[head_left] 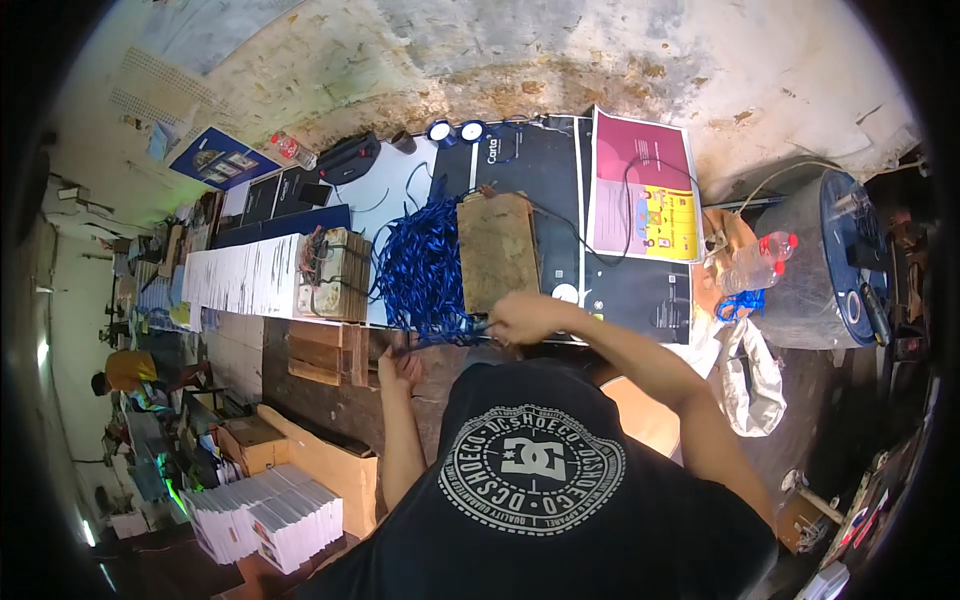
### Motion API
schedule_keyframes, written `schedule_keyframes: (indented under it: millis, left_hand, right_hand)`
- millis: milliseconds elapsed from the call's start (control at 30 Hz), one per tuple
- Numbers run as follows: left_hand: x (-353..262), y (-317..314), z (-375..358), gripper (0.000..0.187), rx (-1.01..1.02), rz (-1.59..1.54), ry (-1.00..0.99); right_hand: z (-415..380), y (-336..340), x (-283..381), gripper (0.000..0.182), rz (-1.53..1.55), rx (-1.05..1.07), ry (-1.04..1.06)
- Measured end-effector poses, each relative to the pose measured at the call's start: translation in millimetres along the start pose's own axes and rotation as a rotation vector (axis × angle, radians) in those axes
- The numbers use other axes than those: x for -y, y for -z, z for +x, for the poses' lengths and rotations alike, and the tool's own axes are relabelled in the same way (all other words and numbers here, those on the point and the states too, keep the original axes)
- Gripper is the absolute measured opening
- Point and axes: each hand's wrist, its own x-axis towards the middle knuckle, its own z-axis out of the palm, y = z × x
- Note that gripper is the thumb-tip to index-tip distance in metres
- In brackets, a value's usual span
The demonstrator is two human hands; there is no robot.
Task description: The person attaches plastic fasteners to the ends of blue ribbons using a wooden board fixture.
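Both hands pinch strands from tangled pile of blue cords (425, 270): right hand (520, 317) closed on one, left hand (398, 365) gripping another; most still unsorted

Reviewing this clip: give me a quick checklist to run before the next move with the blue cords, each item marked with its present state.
1. Right hand on a strand from the blue cord pile: ok.
2. Left hand gripping cord: cannot tell, fingers blurred.
3. Strand free of tangles: not ok, pile is a dense heap.
4. Wooden board lying flat beside pile: ok.
5. Plastic bottle away from both hands: ok.
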Motion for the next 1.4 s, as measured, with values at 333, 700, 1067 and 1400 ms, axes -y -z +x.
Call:
schedule_keyframes:
  millis: [333,700,1067,1400]
  left_hand:
    - [-22,-116,-205,0.041,0.88,1.153,-0.894]
    - [-65,-173,-160,0.023,1.238,1.265,-0.686]
    - [-95,-256,-28,0.035,1.459,1.237,-0.437]
    - [-88,-294,37,0.039,1.467,1.11,-0.323]
  right_hand:
    - [18,5,27,0.026,0.067,0.156,0.059]
    - [15,57,-14,0.03,0.636,0.24,-0.143]
    - [48,116,-42,0.033,0.255,-0.146,-0.245]
    - [83,127,-112,0.016,0.166,-0.351,-0.201]
